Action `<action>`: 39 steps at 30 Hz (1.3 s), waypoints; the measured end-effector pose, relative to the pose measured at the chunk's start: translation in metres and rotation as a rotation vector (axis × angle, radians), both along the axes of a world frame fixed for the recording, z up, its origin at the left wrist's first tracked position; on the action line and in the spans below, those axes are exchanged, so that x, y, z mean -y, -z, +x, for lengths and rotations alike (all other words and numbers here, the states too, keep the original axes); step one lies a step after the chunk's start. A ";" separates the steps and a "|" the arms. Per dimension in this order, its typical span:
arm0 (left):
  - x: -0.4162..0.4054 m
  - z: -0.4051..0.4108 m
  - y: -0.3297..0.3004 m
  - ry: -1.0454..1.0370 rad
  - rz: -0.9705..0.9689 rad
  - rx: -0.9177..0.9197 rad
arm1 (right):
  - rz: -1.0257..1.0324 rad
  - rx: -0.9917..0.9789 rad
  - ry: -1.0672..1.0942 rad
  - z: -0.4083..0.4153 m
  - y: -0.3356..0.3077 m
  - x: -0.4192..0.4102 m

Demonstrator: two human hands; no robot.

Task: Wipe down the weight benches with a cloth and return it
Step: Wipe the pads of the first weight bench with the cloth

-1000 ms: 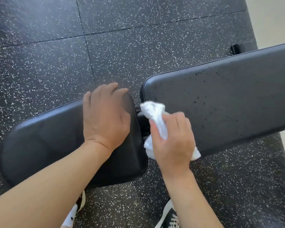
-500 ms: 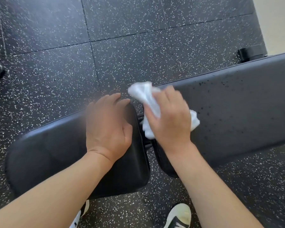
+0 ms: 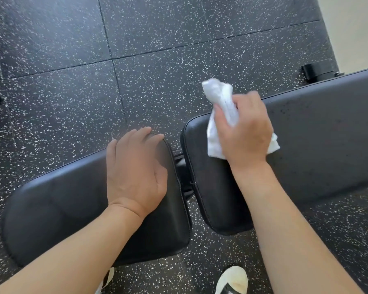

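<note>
The right hand [image 3: 245,132] clenches a white cloth [image 3: 220,107] on the back pad [image 3: 327,134]. The left hand [image 3: 136,168] lies flat, grasping nothing, on the seat pad [image 3: 62,204].

There were two black bench pads: a seat pad [image 3: 57,209] on the left and a long back pad [image 3: 327,145] on the right. One white cloth [image 3: 220,98] was present, two hands, left [image 3: 134,170] and right [image 3: 244,130], and two shoes, one [image 3: 234,281] near right, the other [image 3: 106,281] near left.
</note>
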State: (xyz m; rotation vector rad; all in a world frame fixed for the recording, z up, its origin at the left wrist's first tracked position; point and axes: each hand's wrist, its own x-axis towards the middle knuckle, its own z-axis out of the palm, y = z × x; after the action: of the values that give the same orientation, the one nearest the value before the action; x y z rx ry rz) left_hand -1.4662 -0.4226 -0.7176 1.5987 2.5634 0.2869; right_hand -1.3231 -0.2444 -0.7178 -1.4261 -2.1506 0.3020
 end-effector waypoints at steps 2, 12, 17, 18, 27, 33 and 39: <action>0.000 0.000 0.000 -0.001 -0.001 0.000 | -0.008 0.046 -0.002 -0.022 -0.001 -0.009; 0.000 0.000 0.002 -0.001 0.022 0.002 | -0.030 0.134 -0.596 0.070 0.001 0.099; 0.001 0.000 0.003 -0.001 0.026 0.006 | 0.036 0.100 -0.367 0.091 0.004 0.047; 0.000 0.000 0.003 -0.001 0.024 0.009 | 0.043 0.087 -0.276 0.079 0.003 0.032; 0.000 0.000 0.002 0.000 0.018 0.011 | -0.001 0.135 -0.282 -0.016 -0.002 0.064; 0.002 -0.001 0.003 0.001 0.034 0.006 | -0.022 0.125 -0.509 0.099 0.002 0.093; 0.001 0.000 0.004 -0.001 0.038 0.011 | -0.002 0.079 -0.206 0.078 0.002 0.023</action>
State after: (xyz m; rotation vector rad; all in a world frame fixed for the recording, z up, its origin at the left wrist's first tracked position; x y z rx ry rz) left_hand -1.4664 -0.4236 -0.7215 1.6046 2.5660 0.3457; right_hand -1.2446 -0.2679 -0.7195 -1.2376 -2.3664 0.3277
